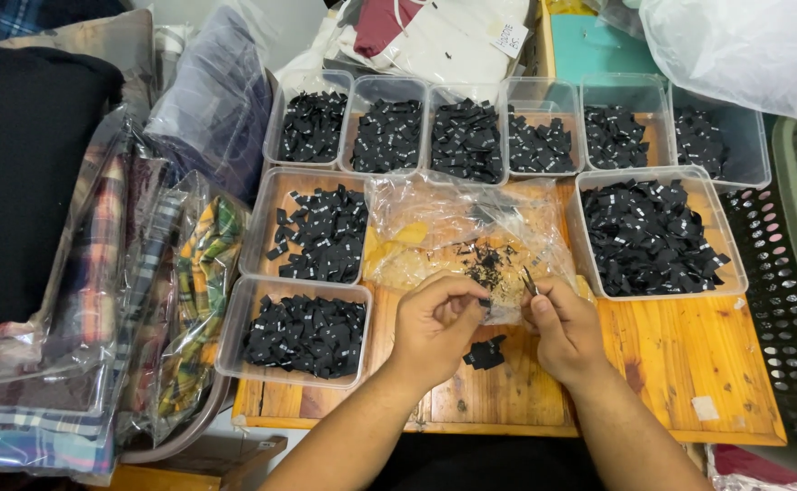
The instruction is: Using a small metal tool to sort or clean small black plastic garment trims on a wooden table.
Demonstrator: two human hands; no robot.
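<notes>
Two hands: left hand (435,323) grip pinches black label (484,307), half hidden; right hand (564,325) grips tweezers (529,280).

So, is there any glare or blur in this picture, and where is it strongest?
Head view: glare sits on the clear plastic bag above the hands and on the wrapped fabric packs at left; the white bag top right is overbright; the black labels stay sharp; straight edges bend slightly near the corners.

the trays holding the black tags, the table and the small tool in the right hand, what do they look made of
Trays: clear, glossy plastic by the look; the wood shows through their walls.
Table: varnished wood, orange-brown with visible grain and knots.
Tool in the right hand: thin and grey with a glint, probably metal, too small to be sure.
Black tags: likely woven fabric.
</notes>
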